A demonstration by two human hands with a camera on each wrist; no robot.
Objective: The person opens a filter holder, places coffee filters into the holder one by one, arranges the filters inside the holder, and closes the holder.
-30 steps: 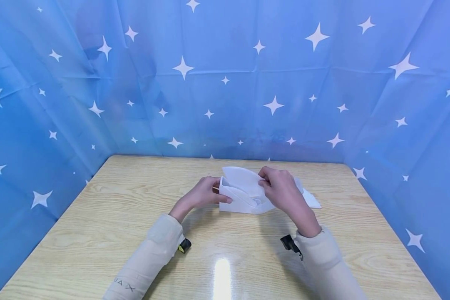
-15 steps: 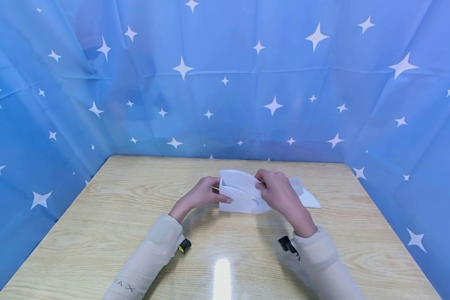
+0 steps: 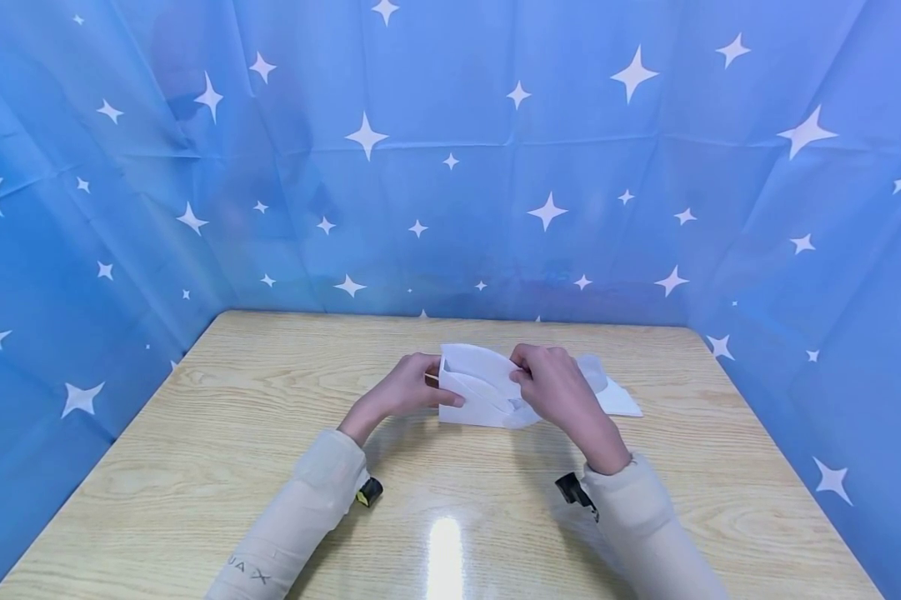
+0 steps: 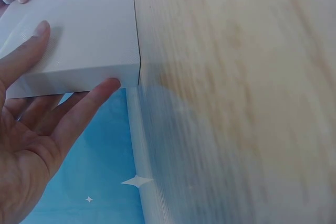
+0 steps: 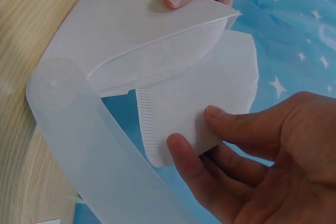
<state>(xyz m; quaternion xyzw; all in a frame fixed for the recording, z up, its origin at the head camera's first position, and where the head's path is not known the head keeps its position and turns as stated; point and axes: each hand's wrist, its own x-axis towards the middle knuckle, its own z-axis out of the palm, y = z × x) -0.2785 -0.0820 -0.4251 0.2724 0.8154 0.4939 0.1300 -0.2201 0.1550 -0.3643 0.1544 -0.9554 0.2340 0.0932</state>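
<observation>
Fingers, right hand (image 5: 294, 166): clamped on white ribbed panel (image 5: 210, 77), pinching near one corner between thumb and index tip, others curled behind.
Fingers, left hand (image 3: 405, 388): gripping left end of white box (image 3: 468, 407), with thumb across the broad near face, index tip on the narrow end wall.
Ribbed panel: sticking out from behind the box's curved edge, with a row of short ridges down one side. Can't tell whether joined to box.
White box: held between both hands, over far half of table, just right of middle. Can't tell whether bottom touches wood.
Translucent strip (image 5: 100, 135): passing beside the box, rounded end over box corner in right wrist view.
Flat white piece (image 3: 619, 400): lying just right of right hand.
Sleeves: cream (image 3: 300, 500), with small black device (image 3: 370, 491) at left cuff.
Table (image 3: 195, 450): light wood grain, bright glare near front.
Curtain (image 3: 450, 83): blue, white stars, behind and at both sides.
</observation>
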